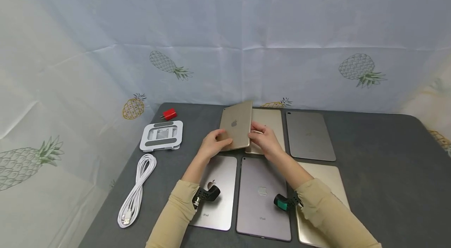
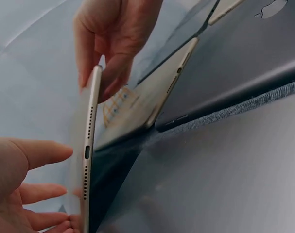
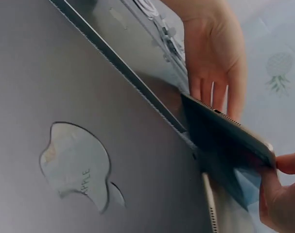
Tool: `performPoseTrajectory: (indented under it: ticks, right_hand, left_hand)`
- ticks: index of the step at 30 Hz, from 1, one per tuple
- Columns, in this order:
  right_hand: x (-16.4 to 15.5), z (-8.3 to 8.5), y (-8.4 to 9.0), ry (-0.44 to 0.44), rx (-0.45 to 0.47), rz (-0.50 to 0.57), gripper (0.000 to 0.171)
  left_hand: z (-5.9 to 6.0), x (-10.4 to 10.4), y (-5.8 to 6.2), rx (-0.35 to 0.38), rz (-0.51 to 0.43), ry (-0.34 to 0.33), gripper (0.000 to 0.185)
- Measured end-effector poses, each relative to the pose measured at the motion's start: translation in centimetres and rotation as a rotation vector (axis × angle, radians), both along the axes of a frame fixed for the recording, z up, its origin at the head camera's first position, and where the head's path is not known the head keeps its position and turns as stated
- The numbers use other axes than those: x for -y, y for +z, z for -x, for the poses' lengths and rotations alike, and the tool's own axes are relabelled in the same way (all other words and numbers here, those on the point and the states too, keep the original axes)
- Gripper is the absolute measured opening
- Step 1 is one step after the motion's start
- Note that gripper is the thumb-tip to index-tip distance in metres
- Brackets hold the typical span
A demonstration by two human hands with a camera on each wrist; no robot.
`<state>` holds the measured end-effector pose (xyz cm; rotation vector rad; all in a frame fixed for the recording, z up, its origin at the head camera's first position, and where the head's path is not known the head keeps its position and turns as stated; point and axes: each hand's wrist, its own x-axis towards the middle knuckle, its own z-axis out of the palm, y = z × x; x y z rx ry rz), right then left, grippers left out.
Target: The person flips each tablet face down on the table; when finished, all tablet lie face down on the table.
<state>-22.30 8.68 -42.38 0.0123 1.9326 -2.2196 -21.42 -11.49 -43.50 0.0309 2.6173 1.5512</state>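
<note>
A gold tablet (image 1: 237, 124) stands tilted up from the table, its back with the apple logo facing left and up. My right hand (image 1: 264, 138) pinches its right edge near a corner; the right wrist view shows that thumb and finger (image 3: 286, 194) and the dark screen. At the tablet's left side, my left hand (image 1: 213, 144) has its fingers extended against the back. The left wrist view shows these straight fingers (image 2: 43, 191) beside the edge with the port. Another gold tablet (image 1: 271, 119) lies flat just right of the raised one, partly hidden by my right hand.
A grey tablet (image 1: 310, 134) lies at back right. Nearer are a silver tablet (image 1: 220, 205), a dark grey tablet (image 1: 260, 209) and a gold tablet (image 1: 325, 175) partly under my right arm. At left lie a red plug (image 1: 170, 114), a white folding stand (image 1: 161, 135) and a coiled white cable (image 1: 135, 195).
</note>
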Motion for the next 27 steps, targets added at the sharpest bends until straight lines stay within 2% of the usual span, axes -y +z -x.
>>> performPoseTrajectory:
  ticks: [6,15,23,27]
  right_hand:
    - [1.0,0.3,-0.9,-0.041,-0.010,-0.063,0.056]
    - [1.9,0.4,-1.6,-0.021,0.013,-0.107,0.053]
    - [2.2,0.2,-1.6,0.041,0.024,-0.179,0.054]
    - [2.2,-0.1,-1.4,0.093,0.020,-0.209,0.055]
  left_hand:
    - [0.1,0.8,-0.2,-0.019,-0.010,0.032,0.051]
    - [0.2,1.8,-0.2,-0.010,-0.034,0.082,0.049]
    - [0.4,1.9,-0.4,-0.020,-0.027,0.107,0.047]
    - [0.3,1.9,-0.4,-0.031,-0.016,0.096,0.046]
